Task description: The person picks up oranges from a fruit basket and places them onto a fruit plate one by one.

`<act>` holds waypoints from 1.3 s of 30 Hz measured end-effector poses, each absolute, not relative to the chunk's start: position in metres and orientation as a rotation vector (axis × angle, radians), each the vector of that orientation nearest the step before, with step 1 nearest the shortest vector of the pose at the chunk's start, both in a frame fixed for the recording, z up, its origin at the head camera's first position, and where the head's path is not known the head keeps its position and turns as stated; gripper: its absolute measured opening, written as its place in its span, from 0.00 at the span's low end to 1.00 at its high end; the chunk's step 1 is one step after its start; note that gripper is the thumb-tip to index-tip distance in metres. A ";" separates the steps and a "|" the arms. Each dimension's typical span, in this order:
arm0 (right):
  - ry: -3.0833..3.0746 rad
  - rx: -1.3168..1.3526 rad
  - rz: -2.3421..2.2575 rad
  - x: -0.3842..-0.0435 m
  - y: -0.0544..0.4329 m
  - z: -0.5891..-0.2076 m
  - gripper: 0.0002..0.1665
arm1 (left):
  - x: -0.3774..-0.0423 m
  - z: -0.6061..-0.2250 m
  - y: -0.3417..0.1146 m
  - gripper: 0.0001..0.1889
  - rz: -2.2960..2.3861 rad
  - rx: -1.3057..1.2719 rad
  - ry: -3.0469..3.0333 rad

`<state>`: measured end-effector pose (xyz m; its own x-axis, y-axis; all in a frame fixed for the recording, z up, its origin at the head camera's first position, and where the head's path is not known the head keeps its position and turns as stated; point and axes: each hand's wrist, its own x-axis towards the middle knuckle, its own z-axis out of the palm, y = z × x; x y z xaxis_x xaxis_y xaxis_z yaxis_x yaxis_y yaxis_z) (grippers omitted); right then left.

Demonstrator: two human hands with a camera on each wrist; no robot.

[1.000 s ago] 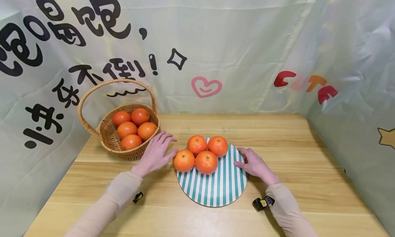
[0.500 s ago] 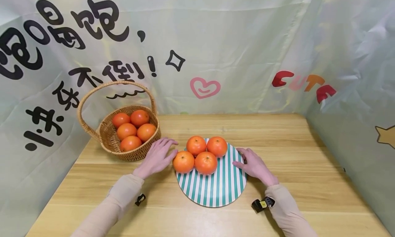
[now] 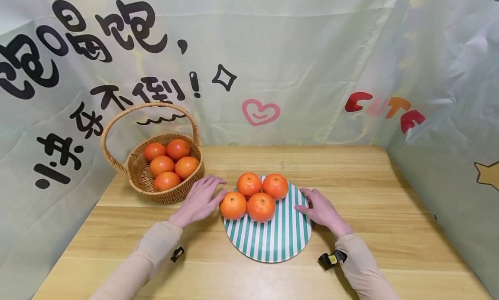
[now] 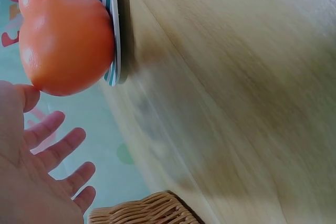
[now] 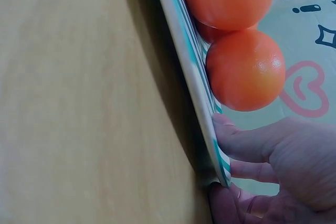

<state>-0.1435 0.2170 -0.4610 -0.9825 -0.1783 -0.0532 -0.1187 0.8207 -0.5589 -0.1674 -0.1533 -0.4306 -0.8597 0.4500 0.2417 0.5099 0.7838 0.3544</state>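
Note:
A round plate (image 3: 269, 243) with green and white stripes lies on the table with several oranges (image 3: 261, 207) grouped on its left and far side. My left hand (image 3: 199, 200) is at the plate's left, between it and the basket, fingers spread and relaxed. In the left wrist view its thumb tip meets the side of the nearest orange (image 4: 68, 45). My right hand (image 3: 321, 209) holds the plate's right rim. The right wrist view has the thumb (image 5: 236, 140) over the striped face, with the other fingers wrapped around the edge.
A wicker basket (image 3: 136, 176) with a tall handle stands at the back left, holding several more oranges (image 3: 161, 165). The wooden table (image 3: 370, 183) ends at printed cloth walls (image 3: 312, 74) behind and at both sides. Both wrists carry small black devices (image 3: 327, 261).
The left hand has come slightly nearer and its fingers have lowered a little. The right hand, plate and oranges stay as they were; the whole view shifts slightly.

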 end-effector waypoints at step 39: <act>2.878 -0.209 -0.878 -0.144 0.216 -0.460 0.37 | -0.164 -0.433 -0.149 0.22 -0.588 -0.846 -2.894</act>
<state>-0.1441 0.2158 -0.4600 -0.9825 -0.1685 -0.0793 -0.0956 0.8217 -0.5618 -0.1636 -0.1490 -0.4329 -0.8461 0.5051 0.1704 0.5315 0.7754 0.3409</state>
